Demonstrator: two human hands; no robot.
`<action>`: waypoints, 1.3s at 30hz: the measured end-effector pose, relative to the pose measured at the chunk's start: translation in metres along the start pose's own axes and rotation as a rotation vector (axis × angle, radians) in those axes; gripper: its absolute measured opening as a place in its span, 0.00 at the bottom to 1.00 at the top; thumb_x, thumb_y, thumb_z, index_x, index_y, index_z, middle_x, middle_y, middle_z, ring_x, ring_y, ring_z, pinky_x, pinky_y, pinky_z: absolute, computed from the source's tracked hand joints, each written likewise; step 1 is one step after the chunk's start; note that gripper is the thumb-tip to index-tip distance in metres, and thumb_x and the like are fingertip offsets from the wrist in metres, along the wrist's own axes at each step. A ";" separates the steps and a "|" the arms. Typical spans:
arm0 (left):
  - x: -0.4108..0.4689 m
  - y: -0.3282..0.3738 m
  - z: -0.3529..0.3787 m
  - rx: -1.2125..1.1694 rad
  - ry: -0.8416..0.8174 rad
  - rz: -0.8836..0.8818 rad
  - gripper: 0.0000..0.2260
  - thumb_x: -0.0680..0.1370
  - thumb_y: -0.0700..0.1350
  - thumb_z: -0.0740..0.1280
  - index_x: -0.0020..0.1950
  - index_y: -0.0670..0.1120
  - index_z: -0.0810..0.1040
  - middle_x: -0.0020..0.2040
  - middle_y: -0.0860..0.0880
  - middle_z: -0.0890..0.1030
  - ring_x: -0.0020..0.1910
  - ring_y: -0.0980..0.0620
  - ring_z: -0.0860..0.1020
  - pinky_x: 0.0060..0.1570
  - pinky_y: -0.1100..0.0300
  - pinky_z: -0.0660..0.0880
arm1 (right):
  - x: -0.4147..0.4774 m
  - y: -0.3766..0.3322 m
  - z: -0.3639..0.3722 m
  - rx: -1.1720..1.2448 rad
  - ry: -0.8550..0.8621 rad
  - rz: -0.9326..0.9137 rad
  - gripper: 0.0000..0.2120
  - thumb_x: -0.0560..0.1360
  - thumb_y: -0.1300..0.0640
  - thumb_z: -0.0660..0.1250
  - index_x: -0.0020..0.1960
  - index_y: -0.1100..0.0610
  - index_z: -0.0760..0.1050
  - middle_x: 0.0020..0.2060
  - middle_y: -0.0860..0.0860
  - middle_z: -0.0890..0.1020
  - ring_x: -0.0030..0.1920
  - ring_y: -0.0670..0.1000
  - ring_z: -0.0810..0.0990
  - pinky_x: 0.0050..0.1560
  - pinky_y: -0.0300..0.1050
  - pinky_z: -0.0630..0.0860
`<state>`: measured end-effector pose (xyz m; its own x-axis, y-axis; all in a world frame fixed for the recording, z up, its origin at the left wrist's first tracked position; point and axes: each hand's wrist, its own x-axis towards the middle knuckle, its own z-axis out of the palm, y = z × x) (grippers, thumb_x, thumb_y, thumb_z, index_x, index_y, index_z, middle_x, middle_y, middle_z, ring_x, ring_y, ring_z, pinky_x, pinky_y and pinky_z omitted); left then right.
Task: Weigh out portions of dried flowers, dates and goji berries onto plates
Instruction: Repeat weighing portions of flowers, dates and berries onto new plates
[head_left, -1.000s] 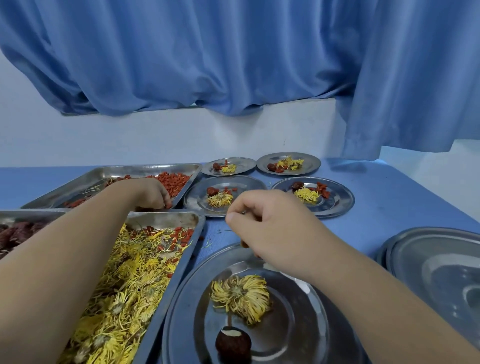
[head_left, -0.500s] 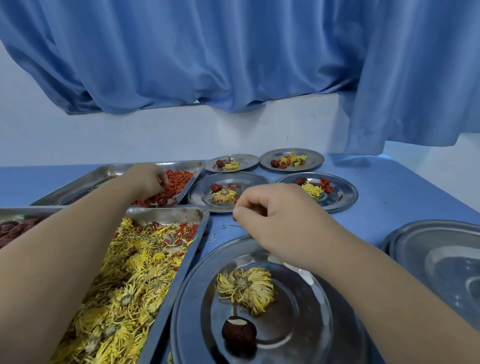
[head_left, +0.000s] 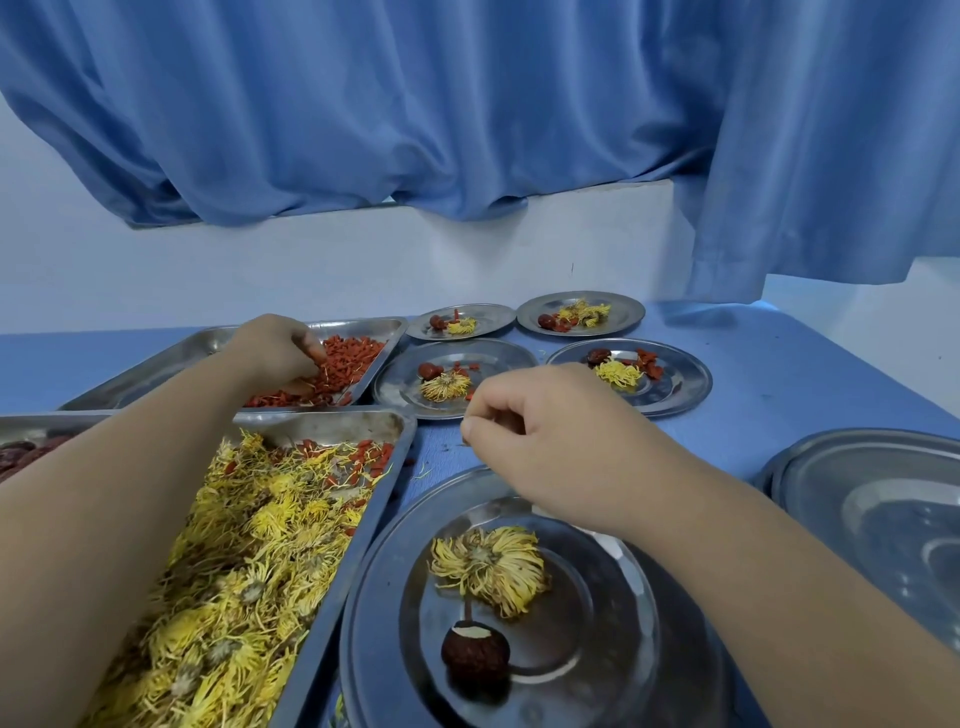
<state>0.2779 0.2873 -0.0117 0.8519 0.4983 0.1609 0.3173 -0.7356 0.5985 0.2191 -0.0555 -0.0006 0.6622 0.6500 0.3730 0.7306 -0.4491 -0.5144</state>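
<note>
The left hand (head_left: 275, 353), fingers curled into the goji berries (head_left: 353, 358) in the far-left tray (head_left: 156, 374), would likely carry them nearward and right to the near plate (head_left: 374, 597), where the right hand (head_left: 550, 431) hovers, curled on nothing visible.

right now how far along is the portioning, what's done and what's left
Done: four far plates each hold all three ingredients. In hand: the near plate has a flower and a date, no goji; the left hand grips goji berries in the goji tray. Left: goji here, then the bare plate at right.
</note>
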 end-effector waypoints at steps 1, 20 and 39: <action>-0.001 -0.001 -0.001 -0.031 -0.007 -0.005 0.06 0.74 0.29 0.67 0.43 0.40 0.80 0.42 0.44 0.80 0.39 0.48 0.81 0.32 0.60 0.78 | 0.000 0.000 0.000 -0.007 0.000 0.001 0.11 0.77 0.52 0.61 0.38 0.51 0.76 0.27 0.49 0.77 0.28 0.46 0.73 0.31 0.48 0.75; -0.065 0.042 -0.041 -0.756 -0.279 0.025 0.08 0.75 0.27 0.65 0.46 0.40 0.77 0.45 0.40 0.79 0.39 0.49 0.84 0.38 0.63 0.80 | -0.004 -0.012 -0.038 -0.138 0.071 -0.032 0.10 0.76 0.51 0.62 0.39 0.50 0.79 0.29 0.45 0.77 0.32 0.44 0.75 0.32 0.42 0.71; -0.242 0.137 -0.012 -0.604 -0.657 0.274 0.09 0.75 0.27 0.66 0.45 0.40 0.78 0.39 0.44 0.80 0.39 0.47 0.84 0.39 0.62 0.80 | -0.150 -0.010 -0.041 -0.091 0.233 0.108 0.10 0.75 0.51 0.64 0.35 0.48 0.76 0.28 0.45 0.78 0.30 0.45 0.74 0.33 0.42 0.70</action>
<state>0.1097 0.0713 0.0408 0.9883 -0.1522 -0.0087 -0.0431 -0.3337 0.9417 0.1191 -0.1734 -0.0194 0.7497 0.4419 0.4927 0.6589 -0.5683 -0.4929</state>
